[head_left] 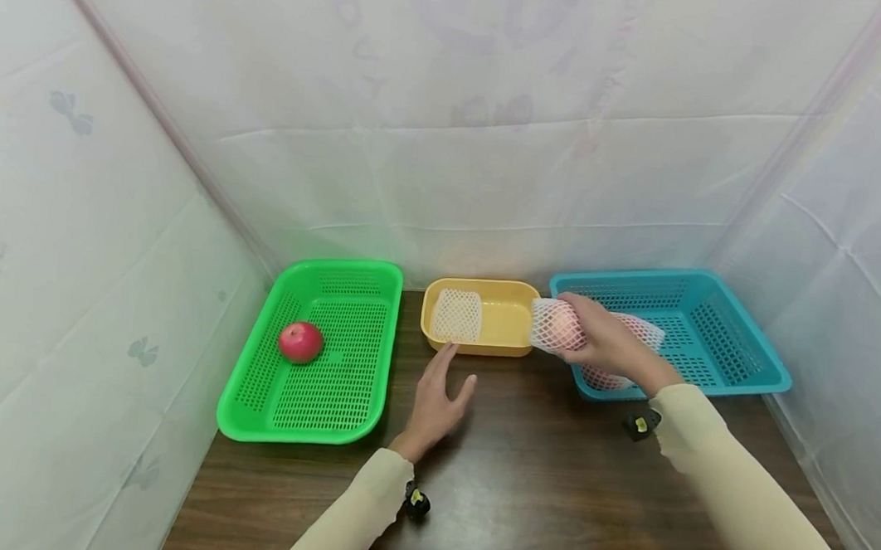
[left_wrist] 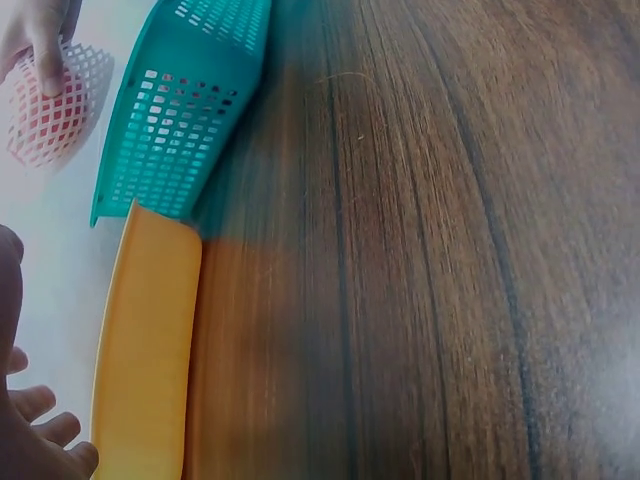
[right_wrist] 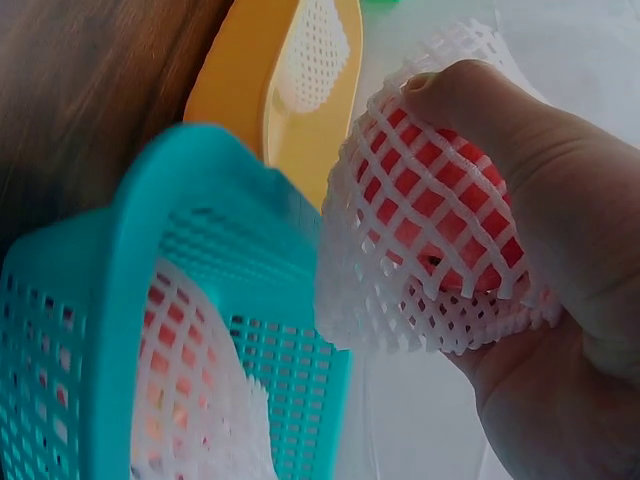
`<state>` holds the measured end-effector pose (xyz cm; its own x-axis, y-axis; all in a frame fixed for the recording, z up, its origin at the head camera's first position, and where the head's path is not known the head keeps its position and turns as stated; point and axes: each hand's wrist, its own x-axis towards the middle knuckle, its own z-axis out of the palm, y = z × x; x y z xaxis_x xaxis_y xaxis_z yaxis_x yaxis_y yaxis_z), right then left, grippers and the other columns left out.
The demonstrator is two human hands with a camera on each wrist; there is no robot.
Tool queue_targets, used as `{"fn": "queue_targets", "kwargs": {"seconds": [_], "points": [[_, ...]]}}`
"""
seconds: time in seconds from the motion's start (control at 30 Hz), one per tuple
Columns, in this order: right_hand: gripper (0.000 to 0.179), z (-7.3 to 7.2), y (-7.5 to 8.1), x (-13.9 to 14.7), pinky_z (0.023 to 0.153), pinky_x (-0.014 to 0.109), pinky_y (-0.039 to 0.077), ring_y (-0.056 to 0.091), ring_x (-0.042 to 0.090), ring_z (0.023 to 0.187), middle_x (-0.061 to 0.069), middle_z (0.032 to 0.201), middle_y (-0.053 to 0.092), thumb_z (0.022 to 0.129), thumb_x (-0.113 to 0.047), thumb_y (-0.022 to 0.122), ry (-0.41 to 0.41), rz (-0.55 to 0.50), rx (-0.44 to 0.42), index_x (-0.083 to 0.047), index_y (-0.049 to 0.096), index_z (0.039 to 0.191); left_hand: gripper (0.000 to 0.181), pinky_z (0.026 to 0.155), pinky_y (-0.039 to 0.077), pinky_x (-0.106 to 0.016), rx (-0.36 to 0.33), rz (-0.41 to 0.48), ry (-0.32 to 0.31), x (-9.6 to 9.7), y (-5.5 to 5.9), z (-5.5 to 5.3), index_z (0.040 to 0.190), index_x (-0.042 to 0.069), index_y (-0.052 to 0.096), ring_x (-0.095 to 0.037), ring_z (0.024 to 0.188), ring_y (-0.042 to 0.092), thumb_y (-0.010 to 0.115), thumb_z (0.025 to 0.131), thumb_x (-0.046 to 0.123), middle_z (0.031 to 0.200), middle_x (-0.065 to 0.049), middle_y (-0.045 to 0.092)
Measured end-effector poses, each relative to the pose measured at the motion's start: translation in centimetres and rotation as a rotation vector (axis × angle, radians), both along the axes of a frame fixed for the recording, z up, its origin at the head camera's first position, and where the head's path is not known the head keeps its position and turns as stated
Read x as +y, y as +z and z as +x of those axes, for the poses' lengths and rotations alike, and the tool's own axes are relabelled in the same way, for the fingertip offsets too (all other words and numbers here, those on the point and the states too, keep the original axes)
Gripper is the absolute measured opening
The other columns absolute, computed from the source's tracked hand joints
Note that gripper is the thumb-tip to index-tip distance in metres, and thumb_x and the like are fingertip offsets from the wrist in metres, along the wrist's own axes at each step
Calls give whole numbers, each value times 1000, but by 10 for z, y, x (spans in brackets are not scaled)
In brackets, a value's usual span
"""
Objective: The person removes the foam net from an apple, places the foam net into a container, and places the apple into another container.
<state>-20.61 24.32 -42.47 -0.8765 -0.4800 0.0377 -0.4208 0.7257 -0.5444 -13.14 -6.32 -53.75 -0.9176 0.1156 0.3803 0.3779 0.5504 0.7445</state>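
Note:
My right hand (head_left: 603,340) grips a red apple (right_wrist: 430,200) sleeved in a white foam net (right_wrist: 350,290), above the left end of the blue basket (head_left: 743,357). Thumb and fingers wrap round the net. Below it, net-wrapped apples (right_wrist: 175,370) lie in that basket, partly hidden by the hand in the head view. My left hand (head_left: 434,403) has its fingers extended and thumb spread, holding nothing. Its fingertips are near the front rim of the yellow tray (head_left: 509,320), where a flat white foam net (head_left: 457,316) lies in the left half. Whether they touch the rim I cannot tell.
A green basket (head_left: 330,385) stands at the left with one bare red apple (head_left: 301,342) in it. All containers sit on a dark wooden table (head_left: 527,479). White cloth walls (head_left: 453,184) enclose the back and both sides. A black wrist device (head_left: 417,502) is on the left wrist.

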Motion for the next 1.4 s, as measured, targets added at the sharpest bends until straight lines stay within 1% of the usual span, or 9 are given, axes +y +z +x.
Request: {"fn": "queue_targets", "kwargs": {"seconds": [0.2, 0.4, 0.53, 0.67, 0.8, 0.9, 1.07, 1.23, 1.4], "points": [[94, 0, -4, -16, 110, 58, 41, 50, 36, 132, 19, 147, 50, 79, -18, 88, 12, 7, -13, -3, 35, 155, 66, 117, 34, -52, -51, 2, 19, -6, -1, 0, 155, 5, 42, -30, 148, 37, 66, 100, 32, 161, -14, 38], [93, 4, -9, -30, 111, 59, 40, 49, 37, 134, 20, 148, 50, 77, -19, 90, 19, 31, -1, -4, 39, 153, 64, 117, 34, -53, -56, 14, 32, -10, -1, 1, 152, 1, 44, -33, 147, 38, 66, 100, 30, 160, -16, 39], [91, 6, -13, -37, 108, 59, 43, 49, 38, 132, 22, 147, 49, 77, -19, 89, 34, 33, -2, -6, 40, 152, 64, 117, 34, -53, -80, 11, 45, -11, -1, 2, 153, 3, 44, -32, 147, 38, 66, 100, 32, 161, -16, 38], [90, 8, -17, -45, 106, 58, 45, 51, 37, 127, 23, 143, 48, 75, -18, 91, 50, 22, 7, -7, 43, 150, 65, 117, 34, -54, -97, 12, 47, -13, 1, 3, 154, 5, 42, -32, 147, 37, 64, 101, 34, 161, -19, 37], [90, 9, -22, -52, 106, 56, 46, 52, 35, 124, 19, 140, 48, 74, -19, 92, 60, 36, 12, -8, 44, 150, 65, 115, 35, -57, -98, 18, 48, -14, 2, 5, 154, 4, 42, -34, 147, 38, 63, 101, 35, 160, -21, 37], [90, 10, -25, -57, 107, 56, 46, 52, 34, 124, 17, 141, 49, 74, -19, 92, 58, 42, -1, -9, 44, 151, 65, 115, 35, -58, -98, 19, 51, -15, 1, 6, 154, 4, 42, -35, 146, 38, 64, 101, 33, 160, -21, 37], [91, 13, -31, -66, 108, 57, 44, 51, 34, 130, 16, 146, 48, 76, -20, 92, 57, 31, -49, -13, 43, 153, 65, 115, 35, -58, -112, 23, 58, -17, 1, 8, 154, 3, 42, -34, 146, 39, 64, 101, 33, 160, -19, 38], [92, 15, -38, -73, 109, 55, 44, 51, 32, 131, 15, 146, 50, 77, -23, 91, 90, 30, -36, -11, 42, 154, 66, 116, 35, -56, -131, 27, 63, -20, 1, 8, 155, 4, 41, -32, 147, 38, 62, 101, 37, 161, -18, 38], [92, 17, -43, -82, 110, 54, 43, 49, 32, 133, 16, 147, 50, 77, -23, 91, 95, 28, -39, -10, 41, 153, 65, 116, 34, -55, -122, 33, 81, -23, 2, 7, 155, 7, 42, -31, 146, 39, 63, 101, 35, 159, -19, 40]]}}
